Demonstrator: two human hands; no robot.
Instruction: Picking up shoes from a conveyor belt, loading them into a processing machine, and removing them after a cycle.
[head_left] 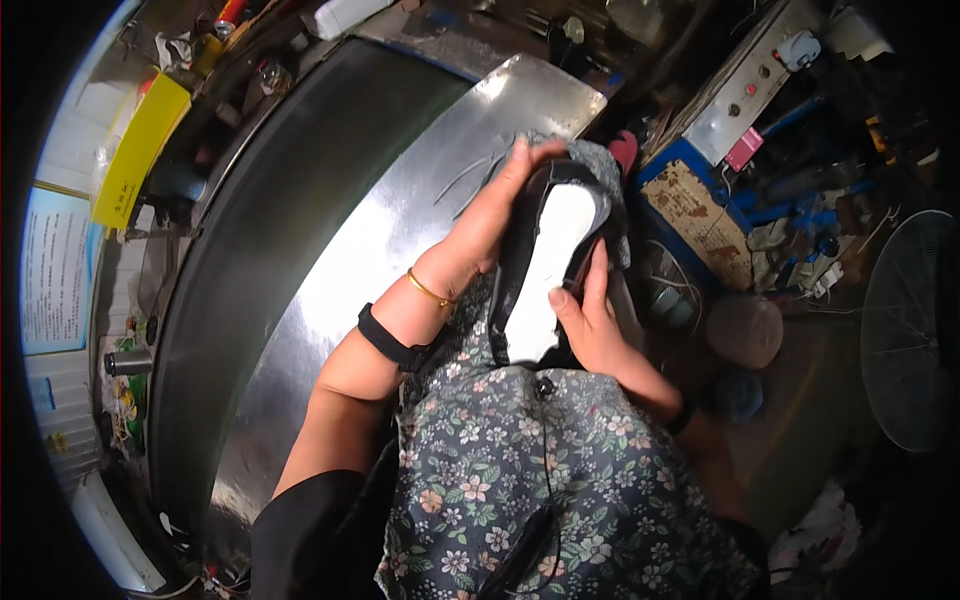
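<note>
A yellow rectangular panel (140, 150) stands left of a curved black belt (270, 170); beside this runs a shiny metal worktop (345, 210). Right of the metal, my left hand (507, 195) curls round the far end of a black shoe upper with a white sole-shaped piece (557, 260); my right hand (600, 330) grips its right side, thumb near the white. Rightward: a silver, knobbed control box (740, 95), then a round grey wire fan (908, 330).

Workshop, dim on the right; shiny metal bench (370, 215) beside long black belt (290, 180), pale ribbed wall (72, 400) far left, round fan (910, 330) far right, strong glare on bench
</note>
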